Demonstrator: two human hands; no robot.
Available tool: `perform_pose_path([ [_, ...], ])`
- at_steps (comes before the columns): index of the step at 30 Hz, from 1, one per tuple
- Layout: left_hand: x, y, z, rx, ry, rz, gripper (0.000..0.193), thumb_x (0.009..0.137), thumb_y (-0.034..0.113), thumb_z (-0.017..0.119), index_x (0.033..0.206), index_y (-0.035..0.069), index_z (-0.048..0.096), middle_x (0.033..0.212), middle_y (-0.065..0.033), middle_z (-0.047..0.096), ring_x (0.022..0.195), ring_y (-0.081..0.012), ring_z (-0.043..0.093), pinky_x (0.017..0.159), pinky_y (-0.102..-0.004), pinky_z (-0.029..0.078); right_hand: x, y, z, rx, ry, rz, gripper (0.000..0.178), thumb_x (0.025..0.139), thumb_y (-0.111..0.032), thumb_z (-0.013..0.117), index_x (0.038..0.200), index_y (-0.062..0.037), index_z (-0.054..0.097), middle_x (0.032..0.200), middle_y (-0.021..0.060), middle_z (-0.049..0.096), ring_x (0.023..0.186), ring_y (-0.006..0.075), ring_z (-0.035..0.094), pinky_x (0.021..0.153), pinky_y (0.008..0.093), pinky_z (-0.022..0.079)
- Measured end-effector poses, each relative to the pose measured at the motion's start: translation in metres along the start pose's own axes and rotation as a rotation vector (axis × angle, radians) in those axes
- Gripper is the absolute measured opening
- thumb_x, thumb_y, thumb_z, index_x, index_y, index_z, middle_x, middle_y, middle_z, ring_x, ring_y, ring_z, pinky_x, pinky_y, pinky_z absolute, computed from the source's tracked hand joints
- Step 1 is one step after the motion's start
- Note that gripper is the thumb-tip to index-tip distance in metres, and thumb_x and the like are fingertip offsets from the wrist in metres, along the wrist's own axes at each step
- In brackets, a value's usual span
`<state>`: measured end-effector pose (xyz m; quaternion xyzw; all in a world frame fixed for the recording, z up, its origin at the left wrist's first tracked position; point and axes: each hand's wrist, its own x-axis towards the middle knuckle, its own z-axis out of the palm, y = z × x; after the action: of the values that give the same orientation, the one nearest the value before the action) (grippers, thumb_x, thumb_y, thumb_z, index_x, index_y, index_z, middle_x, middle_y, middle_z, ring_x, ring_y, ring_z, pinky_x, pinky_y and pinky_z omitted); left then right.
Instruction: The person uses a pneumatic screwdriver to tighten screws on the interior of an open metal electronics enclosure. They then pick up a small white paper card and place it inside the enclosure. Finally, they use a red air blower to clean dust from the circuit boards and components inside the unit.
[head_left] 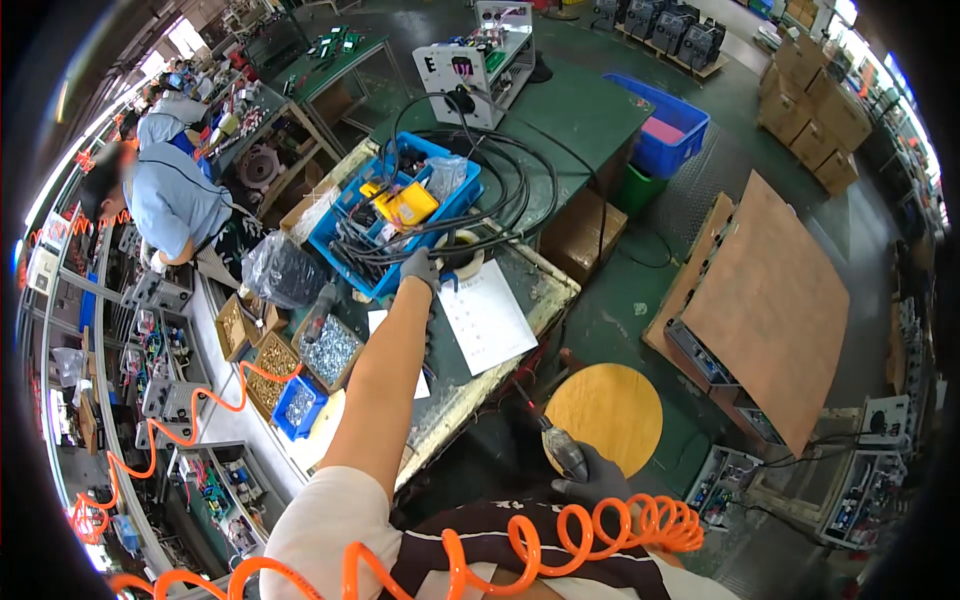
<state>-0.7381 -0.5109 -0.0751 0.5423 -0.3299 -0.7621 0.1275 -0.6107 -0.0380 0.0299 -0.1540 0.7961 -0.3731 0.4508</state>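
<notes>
My left hand (420, 270), in a grey glove, reaches to the near edge of a blue crate (372, 284), beside a bundle of black cable (480, 215). Its fingers are too small and hidden to show whether they grip anything. Just right of it are a roll of tape (462, 262) and a printed white sheet (488, 318) on the bench. Low on the right, my right hand (597, 478), also gloved, is closed around a power screwdriver (565, 452). The bit points up and left, above the floor beside a round wooden stool (610, 415).
Boxes of screws (330, 350) and a small blue bin (299, 407) stand left of my left arm. An orange coiled air hose (480, 570) crosses before my body. A co-worker (170, 195) bends over the line at left. A large brown board (770, 310) leans at right.
</notes>
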Motion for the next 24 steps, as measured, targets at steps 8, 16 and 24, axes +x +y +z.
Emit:
perform_pose_path([
  [8, -0.181, -0.001, -0.044, -0.179, 0.035, 0.246, 0.019, 0.081, 0.024, 0.052, 0.067, 0.011, 0.05, 0.049, 0.0022, 0.036, 0.036, -0.0094, 0.029, 0.032, -0.0254, 0.021, 0.015, -0.023, -0.028, 0.097, 0.05, -0.105, 0.066, 0.066, -0.028, 0.073, 0.122, -0.0019, 0.047, 0.101, 0.0178, 0.062, 0.094, 0.0276, 0.062, 0.081, 0.036, 0.047],
  [16, -0.273, -0.063, -0.172, -0.156, -0.096, 0.471, 0.023, 0.088, 0.024, 0.046, 0.069, 0.011, 0.047, 0.046, 0.005, 0.025, 0.037, -0.0067, 0.019, 0.037, -0.0233, 0.018, 0.055, -0.043, -0.014, 0.532, -0.206, -0.169, 0.055, 0.064, -0.006, 0.064, 0.117, -0.0012, 0.049, 0.085, 0.008, 0.059, 0.063, 0.0129, 0.056, 0.053, 0.0232, 0.042],
  [24, -0.316, -0.115, -0.187, -0.16, -0.086, 0.363, 0.02, 0.086, 0.023, 0.046, 0.074, 0.007, 0.051, 0.051, 0.0045, 0.032, 0.041, -0.0056, 0.025, 0.039, -0.0215, 0.021, 0.164, -0.051, 0.064, 1.158, -0.537, -0.016, 0.032, 0.078, -0.021, 0.057, 0.103, -0.0012, 0.051, 0.076, 0.0162, 0.062, 0.047, 0.0183, 0.055, 0.04, 0.0267, 0.045],
])
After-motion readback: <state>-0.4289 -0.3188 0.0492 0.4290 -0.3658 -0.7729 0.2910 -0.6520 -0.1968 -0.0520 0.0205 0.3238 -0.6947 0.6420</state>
